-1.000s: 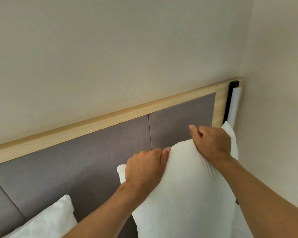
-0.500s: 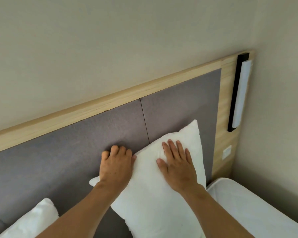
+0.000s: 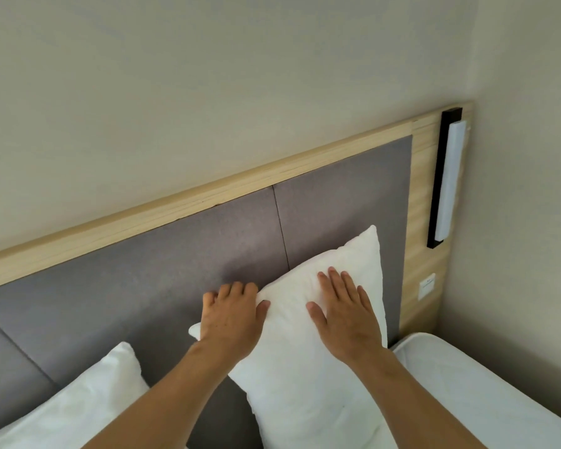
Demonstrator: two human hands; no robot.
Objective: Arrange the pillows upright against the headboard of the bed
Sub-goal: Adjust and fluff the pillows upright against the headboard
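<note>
A white pillow stands upright, tilted a little, against the grey padded headboard with its light wooden frame. My right hand lies flat on the pillow's front, fingers spread, pressing it. My left hand grips the pillow's upper left edge, fingers curled behind it against the headboard and thumb on the front. A second white pillow leans at the lower left, apart from both hands.
A black-and-white wall lamp and a white switch plate sit on the wooden panel at the right. The white mattress edge shows at the lower right, close to the side wall.
A second ago both hands held the pillow's top edge high up. The pillow has come down against the headboard, and my right hand has opened flat on it. Since half a second, little has moved.
</note>
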